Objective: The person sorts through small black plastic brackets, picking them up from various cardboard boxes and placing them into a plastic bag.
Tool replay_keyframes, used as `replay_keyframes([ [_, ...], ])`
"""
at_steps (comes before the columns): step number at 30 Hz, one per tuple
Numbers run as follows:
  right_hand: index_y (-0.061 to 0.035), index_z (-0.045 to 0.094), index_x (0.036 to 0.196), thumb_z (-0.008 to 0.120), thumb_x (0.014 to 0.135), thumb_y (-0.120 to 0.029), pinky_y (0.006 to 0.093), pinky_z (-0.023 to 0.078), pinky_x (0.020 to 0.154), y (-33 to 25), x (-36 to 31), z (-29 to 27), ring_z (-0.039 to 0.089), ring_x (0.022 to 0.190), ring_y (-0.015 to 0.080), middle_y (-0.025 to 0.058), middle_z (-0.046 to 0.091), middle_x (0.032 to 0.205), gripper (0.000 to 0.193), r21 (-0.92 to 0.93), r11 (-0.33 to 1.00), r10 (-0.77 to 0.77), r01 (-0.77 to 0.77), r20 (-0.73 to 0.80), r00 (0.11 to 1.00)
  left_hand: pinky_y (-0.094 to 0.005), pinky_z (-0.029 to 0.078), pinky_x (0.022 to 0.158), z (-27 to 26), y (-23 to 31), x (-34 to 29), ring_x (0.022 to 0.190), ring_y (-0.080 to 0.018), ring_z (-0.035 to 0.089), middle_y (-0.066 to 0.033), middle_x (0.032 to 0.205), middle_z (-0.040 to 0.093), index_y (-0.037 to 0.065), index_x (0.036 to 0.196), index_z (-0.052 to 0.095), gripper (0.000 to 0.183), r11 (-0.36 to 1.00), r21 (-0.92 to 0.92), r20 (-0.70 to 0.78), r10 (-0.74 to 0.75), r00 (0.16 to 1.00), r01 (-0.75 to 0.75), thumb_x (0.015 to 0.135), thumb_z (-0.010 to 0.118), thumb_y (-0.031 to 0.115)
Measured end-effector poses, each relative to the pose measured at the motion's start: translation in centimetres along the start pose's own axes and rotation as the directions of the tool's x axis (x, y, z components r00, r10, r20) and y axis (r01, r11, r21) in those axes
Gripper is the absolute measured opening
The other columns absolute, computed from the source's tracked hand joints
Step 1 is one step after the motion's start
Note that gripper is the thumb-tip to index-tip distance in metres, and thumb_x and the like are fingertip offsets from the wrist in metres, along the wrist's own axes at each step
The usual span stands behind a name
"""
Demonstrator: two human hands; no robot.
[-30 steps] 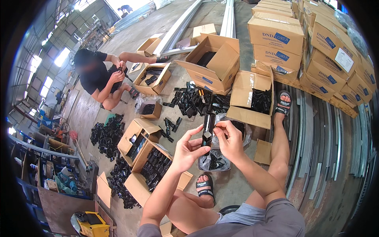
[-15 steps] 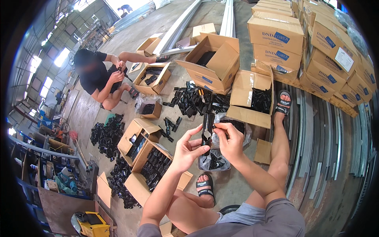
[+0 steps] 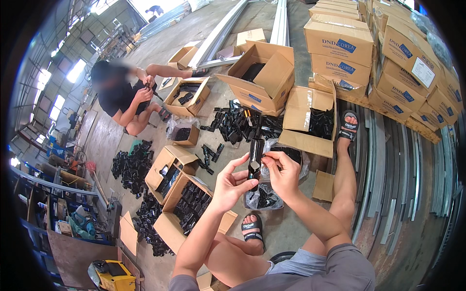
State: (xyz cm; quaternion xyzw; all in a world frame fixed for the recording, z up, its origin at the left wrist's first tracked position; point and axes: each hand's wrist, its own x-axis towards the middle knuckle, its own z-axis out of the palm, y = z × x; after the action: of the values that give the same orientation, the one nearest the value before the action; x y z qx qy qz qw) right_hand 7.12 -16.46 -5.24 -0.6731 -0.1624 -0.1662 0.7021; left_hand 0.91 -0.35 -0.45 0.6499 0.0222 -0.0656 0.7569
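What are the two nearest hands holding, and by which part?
A black piece: the left hand holds it by its lower half. The right hand is at the piece's right edge; whether it grips it cannot be told.

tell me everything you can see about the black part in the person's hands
The black part is long and narrow, with a glossy surface that could be plastic or coated metal. Its upper section catches bright streaks of light; a pale, opening-like patch shows around its middle, above a dark lower end. It is held up off the floor, roughly upright in the picture. The left hand grips its lower portion. The right hand's fingertips are at its right edge; exact contact is unclear.
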Motion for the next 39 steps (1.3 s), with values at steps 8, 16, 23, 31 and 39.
replay_keyframes([
  [8,0.0006,0.053,0.092,0.05,0.103,-0.014,0.0405,0.047,0.058,-0.1,-0.1,0.1,0.06,0.062,0.032,0.0149,0.059,0.072,0.019,-0.124,0.991,-0.039,0.047,0.066,0.997,-0.0303,0.055,0.092,0.5,0.0,-0.1,0.104,-0.0153,0.066,-0.0165,0.117,0.068,0.008,0.15,0.039,0.072,1.0,0.005,0.042,0.0,0.999,0.0,0.087,0.069,-0.011],
  [16,0.0004,0.05,0.089,0.05,0.101,-0.012,0.0434,0.044,0.059,-0.5,0.3,-1.0,0.057,0.063,0.0366,0.0176,0.056,0.074,0.018,-0.113,0.988,-0.084,0.105,0.176,0.981,-0.0297,0.055,0.091,0.7,0.3,0.0,0.103,-0.0136,0.065,-0.017,0.119,0.068,0.008,0.15,0.039,0.071,1.0,-0.017,0.071,0.002,0.997,0.0,0.088,0.067,-0.012],
  [23,-0.0014,0.053,0.085,0.05,0.103,-0.02,0.044,0.044,0.058,-0.3,0.7,-1.2,0.058,0.061,0.0373,0.0166,0.054,0.068,0.026,-0.105,0.993,-0.028,0.059,0.272,0.962,-0.0286,0.055,0.089,0.3,0.2,-0.2,0.101,-0.014,0.066,-0.0151,0.113,0.07,0.008,0.15,0.038,0.071,1.0,-0.021,0.057,-0.015,0.998,0.017,0.088,0.068,-0.011],
  [31,0.0003,0.054,0.087,0.058,0.1,-0.018,0.037,0.046,0.057,-0.5,0.3,-0.8,0.059,0.061,0.0236,0.0134,0.057,0.076,0.023,0.0,0.999,-0.051,0.052,0.175,0.983,-0.0296,0.055,0.088,0.2,0.6,-0.2,0.101,-0.015,0.067,-0.0151,0.112,0.071,0.008,0.15,0.039,0.071,0.998,-0.041,0.029,-0.04,0.999,0.041,0.088,0.069,-0.009],
  [39,0.0005,0.056,0.096,0.056,0.099,-0.013,0.0369,0.046,0.059,0.9,0.2,-1.8,0.059,0.063,0.0282,0.0129,0.058,0.077,0.014,-0.087,0.994,-0.052,0.068,0.181,0.982,-0.0295,0.055,0.089,0.6,0.0,0.3,0.1,-0.0145,0.067,-0.0153,0.113,0.07,0.008,0.151,0.038,0.073,0.997,-0.044,0.05,-0.054,0.997,0.056,0.087,0.07,-0.009],
])
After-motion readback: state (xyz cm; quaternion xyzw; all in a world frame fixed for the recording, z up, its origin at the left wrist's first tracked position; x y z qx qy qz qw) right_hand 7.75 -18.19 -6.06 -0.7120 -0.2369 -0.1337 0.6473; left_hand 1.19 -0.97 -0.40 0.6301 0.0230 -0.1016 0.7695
